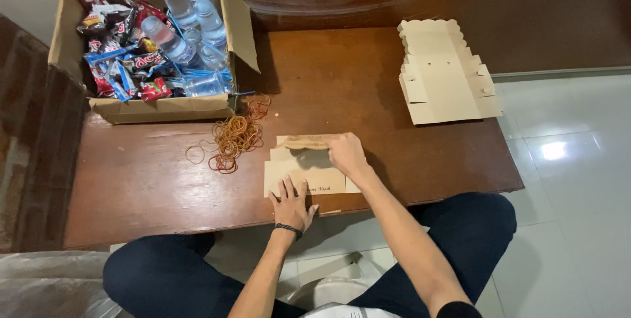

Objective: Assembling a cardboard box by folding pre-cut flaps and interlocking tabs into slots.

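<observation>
A flat piece of tan die-cut cardboard (309, 172) lies near the front edge of the brown wooden table (158, 186). My left hand (290, 205) presses flat on its near edge, fingers spread. My right hand (346, 152) grips the far flap of the cardboard and bends it upward. A pile of brown rubber bands (233, 138) lies just left of the cardboard.
An open cardboard box (158, 109) at the back left holds small water bottles (176, 42) and snack packets (118, 55). A stack of flat die-cut cardboard blanks (442, 74) lies at the table's right end. White tiled floor (572, 180) is on the right. My knees are below the table edge.
</observation>
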